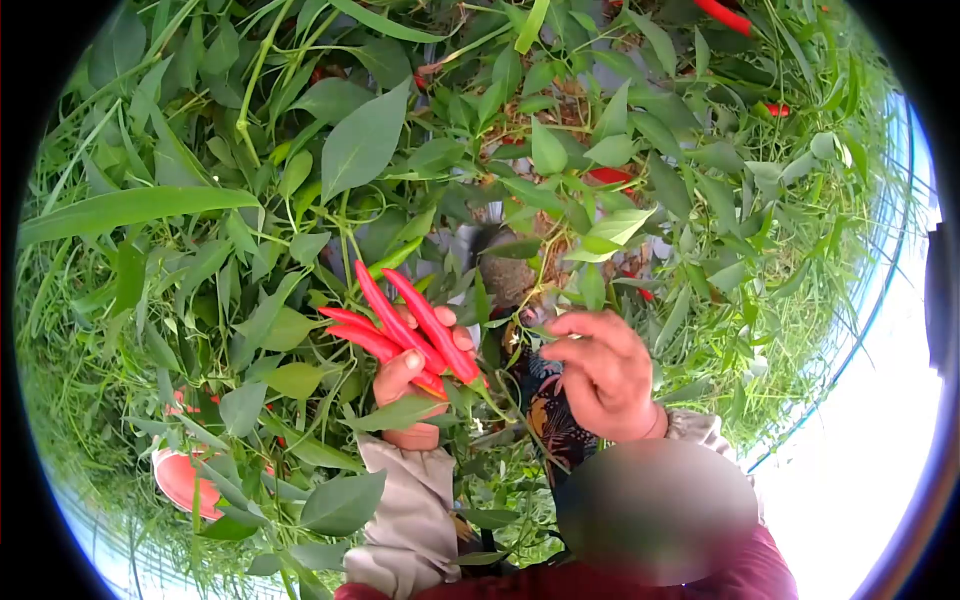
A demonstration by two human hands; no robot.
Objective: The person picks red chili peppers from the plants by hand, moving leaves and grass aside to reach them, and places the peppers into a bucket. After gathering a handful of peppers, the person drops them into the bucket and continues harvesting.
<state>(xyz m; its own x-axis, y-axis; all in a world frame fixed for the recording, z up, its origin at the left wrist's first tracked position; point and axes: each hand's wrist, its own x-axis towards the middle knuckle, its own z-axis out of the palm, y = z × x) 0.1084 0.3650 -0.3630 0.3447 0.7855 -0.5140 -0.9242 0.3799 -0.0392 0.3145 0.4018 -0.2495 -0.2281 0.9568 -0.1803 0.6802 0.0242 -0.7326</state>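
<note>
My left hand (400,385) is closed around several long red chili peppers (430,325), its thumb pressed across them. Their tips fan toward the upper left, and a green stem hangs at the lower right. A green chili pepper (395,258) is just beyond the red ones, among the leaves. To the right, my right hand (605,375) is raised with its fingers loosely bent and apart. I see nothing in it, and its fingertips are close to thin stems and small leaves.
Dense chili plants (365,145) surround both hands. More red chilies show through the foliage, including one (724,16) at the top right and another (610,175) near the middle. A reddish-orange object (185,480) is partly hidden by leaves at lower left. Tall grass (800,350) borders the right side.
</note>
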